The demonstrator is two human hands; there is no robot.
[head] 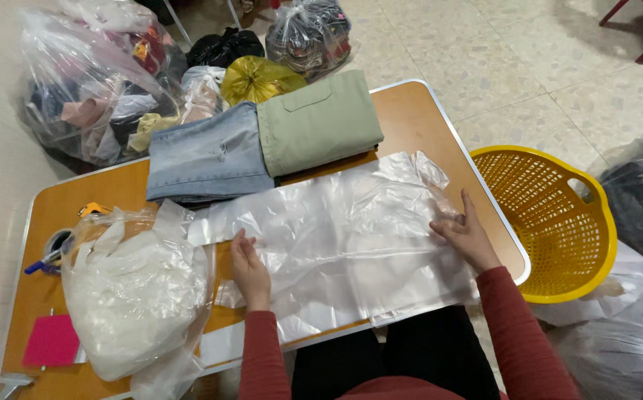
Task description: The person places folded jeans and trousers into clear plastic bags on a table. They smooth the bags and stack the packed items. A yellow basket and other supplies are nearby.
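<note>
The clear plastic bag (351, 237) lies flat on the wooden table (410, 118), its long axis running left to right between the left hand (250, 272) and right hand (467, 235), both pressing down with fingers spread.

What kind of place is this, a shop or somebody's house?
Probably a room at home where clothes get sorted and bagged: folded trousers on a low folding table, clear sacks of clothes on the tiled floor, and a yellow laundry basket.

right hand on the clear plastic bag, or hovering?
Touching. The head view shows the right hand lying flat on the clear plastic bag, fingers spread, pressing it onto the table.
</note>
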